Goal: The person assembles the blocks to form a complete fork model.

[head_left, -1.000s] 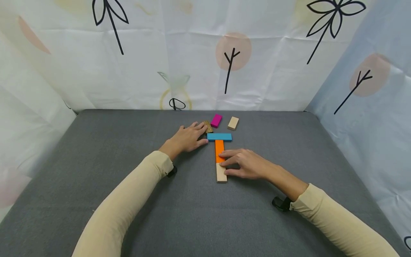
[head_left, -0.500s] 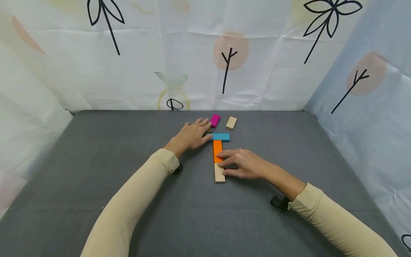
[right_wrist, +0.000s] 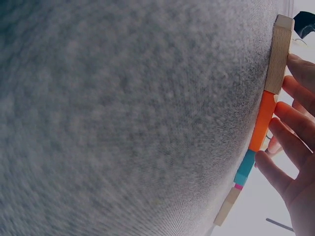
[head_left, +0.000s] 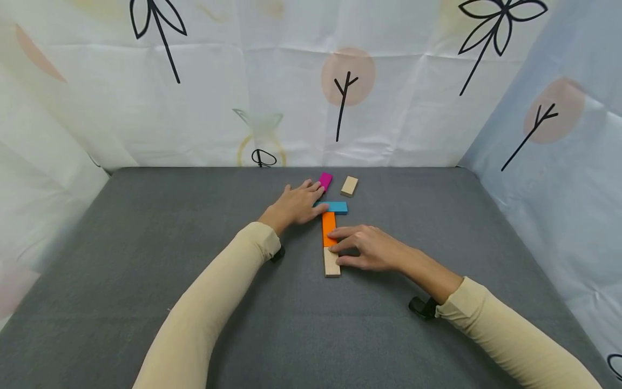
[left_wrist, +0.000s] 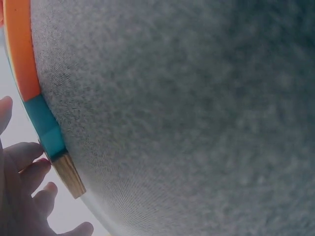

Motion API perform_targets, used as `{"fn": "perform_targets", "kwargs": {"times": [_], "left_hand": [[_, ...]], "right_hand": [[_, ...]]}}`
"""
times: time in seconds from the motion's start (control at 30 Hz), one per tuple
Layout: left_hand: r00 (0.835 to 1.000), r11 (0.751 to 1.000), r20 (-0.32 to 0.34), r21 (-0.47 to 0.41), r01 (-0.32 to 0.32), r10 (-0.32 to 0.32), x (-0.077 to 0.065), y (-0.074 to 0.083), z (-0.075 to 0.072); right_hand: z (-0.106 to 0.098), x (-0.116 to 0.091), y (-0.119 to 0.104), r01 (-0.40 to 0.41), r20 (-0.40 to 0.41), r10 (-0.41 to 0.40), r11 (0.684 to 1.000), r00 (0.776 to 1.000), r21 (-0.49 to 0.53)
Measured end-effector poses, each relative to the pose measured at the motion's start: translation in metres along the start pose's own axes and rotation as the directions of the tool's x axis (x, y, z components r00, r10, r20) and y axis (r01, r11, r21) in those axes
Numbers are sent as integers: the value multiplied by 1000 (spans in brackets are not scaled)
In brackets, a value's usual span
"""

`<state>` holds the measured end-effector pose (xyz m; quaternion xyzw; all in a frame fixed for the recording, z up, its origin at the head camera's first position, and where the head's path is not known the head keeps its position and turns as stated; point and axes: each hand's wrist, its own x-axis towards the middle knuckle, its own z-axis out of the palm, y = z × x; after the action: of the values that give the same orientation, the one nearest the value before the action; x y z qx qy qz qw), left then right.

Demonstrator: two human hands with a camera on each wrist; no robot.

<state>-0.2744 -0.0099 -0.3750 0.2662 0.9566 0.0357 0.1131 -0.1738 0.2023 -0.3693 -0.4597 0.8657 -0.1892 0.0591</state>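
Note:
On the grey table, a blue block (head_left: pixel 339 207) lies crosswise at the far end of an orange block (head_left: pixel 328 222), and a light wooden block (head_left: pixel 331 268) continues the orange one toward me. My left hand (head_left: pixel 297 204) reaches over the blue block's left end with fingers spread. A brown-grained wooden block (left_wrist: pixel 70 174) beside the blue one shows in the left wrist view; in the head view that hand hides it. My right hand (head_left: pixel 374 248) rests loosely bent fingers on the orange and light blocks, thumb by the light block's right edge.
Behind the blue block lie a magenta block (head_left: pixel 326 180), partly overlapped by the left fingertips, and a short light wooden block (head_left: pixel 349 186). A patterned white cloth (head_left: pixel 408 108) hangs along the table's far edge.
My left hand has moved right, from beside the brown block to over it and the blue block's left end. My right hand stays on the orange and light blocks.

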Motion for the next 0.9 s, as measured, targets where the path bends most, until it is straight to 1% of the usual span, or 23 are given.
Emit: {"fn": "perform_targets", "kwargs": {"times": [0.17,0.47,0.6,0.7,0.8,0.9], "left_hand": [[1000,1000,9,-18,-1,1,0,4,-2],[999,998,14,-45,-40,41,-2,9,-3],[998,995,18,-77,-66,67,-3,6,-3],[997,993,6,-96,-75,76,-4,3,-5],[998,994,-11,-79,-69,69,-3,-1,-5],[998,997,-13,-51,-59,58,0,-3,-4]], "right_hand": [[1,-1,1,7,-15,-7,1000,1000,-11],[1,0,-1,2,-16,-2,1000,1000,-10],[1,0,-1,-3,-18,2,1000,1000,-12],[1,0,-1,1,-17,-1,1000,1000,-14],[1,1,-1,3,-14,-3,1000,1000,-14],[1,1,-2,-4,-9,4,1000,1000,-15]]}}
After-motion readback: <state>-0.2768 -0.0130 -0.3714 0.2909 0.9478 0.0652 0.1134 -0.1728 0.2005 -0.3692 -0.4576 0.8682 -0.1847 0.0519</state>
